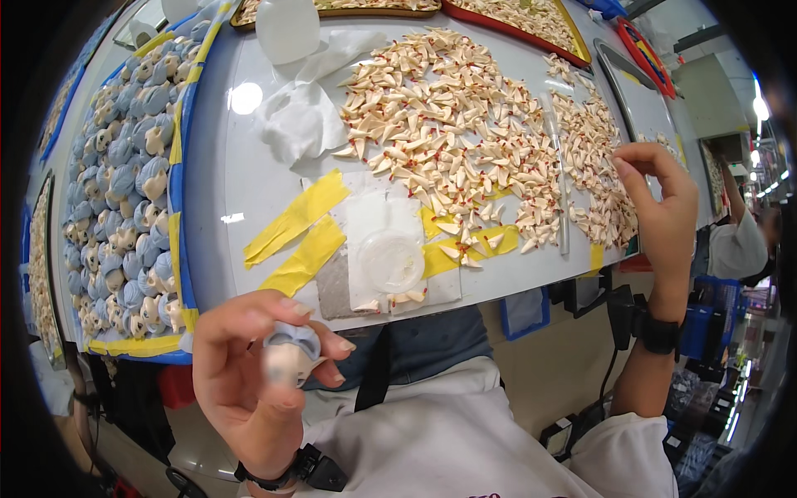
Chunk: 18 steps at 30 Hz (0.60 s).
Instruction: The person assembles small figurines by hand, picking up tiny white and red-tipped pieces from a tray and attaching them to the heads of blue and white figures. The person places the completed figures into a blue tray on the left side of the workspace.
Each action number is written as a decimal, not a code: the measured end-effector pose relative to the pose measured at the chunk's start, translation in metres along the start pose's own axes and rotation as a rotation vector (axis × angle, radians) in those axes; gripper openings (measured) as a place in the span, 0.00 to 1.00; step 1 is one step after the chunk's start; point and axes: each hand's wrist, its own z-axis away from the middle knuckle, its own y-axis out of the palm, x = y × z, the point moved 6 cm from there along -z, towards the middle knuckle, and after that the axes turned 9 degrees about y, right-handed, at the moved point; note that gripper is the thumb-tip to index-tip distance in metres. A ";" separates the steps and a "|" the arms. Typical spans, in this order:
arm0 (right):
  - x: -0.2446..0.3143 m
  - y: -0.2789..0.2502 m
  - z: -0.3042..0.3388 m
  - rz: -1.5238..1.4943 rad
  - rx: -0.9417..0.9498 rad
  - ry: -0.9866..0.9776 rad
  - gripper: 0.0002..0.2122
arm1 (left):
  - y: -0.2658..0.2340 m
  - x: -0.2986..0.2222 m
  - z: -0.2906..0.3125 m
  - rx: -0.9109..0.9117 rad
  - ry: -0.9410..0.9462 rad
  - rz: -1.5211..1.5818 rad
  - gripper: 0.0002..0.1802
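My left hand [241,365] is closed around a small doll head [292,355] with blue hair and a pale face, held up in front of the table's near edge. Over the right end of a wide spread of small cream pointed pieces with red tips [457,124], my right hand [671,203] has its thumb and index fingertip pinched together. Whatever they may hold is too small to make out. A shallow clear round dish [388,260] sits on a white sheet below the spread, and a few loose pieces lie beside it.
On the left stands a blue-edged tray [189,274] full of blue-haired doll heads. Yellow tape [299,217] strips cross the tabletop. Crumpled white tissue [300,124] lies near a red-rimmed tray [519,31] of more pieces. A clear rod [561,183] divides the spread. Another person [739,245] is at far right.
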 end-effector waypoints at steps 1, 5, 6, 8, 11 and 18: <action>-0.003 -0.002 0.002 -0.126 0.002 0.080 0.04 | 0.000 0.002 0.000 0.027 0.018 -0.003 0.25; 0.012 -0.007 0.014 -0.435 0.063 0.210 0.05 | -0.003 0.010 -0.001 0.154 0.068 0.031 0.26; 0.016 -0.005 0.017 -0.485 0.074 0.204 0.06 | -0.003 0.010 0.000 0.187 0.076 0.051 0.26; 0.028 0.004 0.023 -0.607 0.164 0.150 0.07 | -0.001 0.010 0.003 0.153 -0.050 0.141 0.27; 0.051 0.025 0.030 -0.735 0.306 0.078 0.07 | 0.000 0.009 0.004 0.106 -0.135 0.183 0.27; 0.113 0.056 0.030 -0.613 0.393 0.055 0.06 | -0.015 0.009 0.005 0.157 -0.003 0.152 0.25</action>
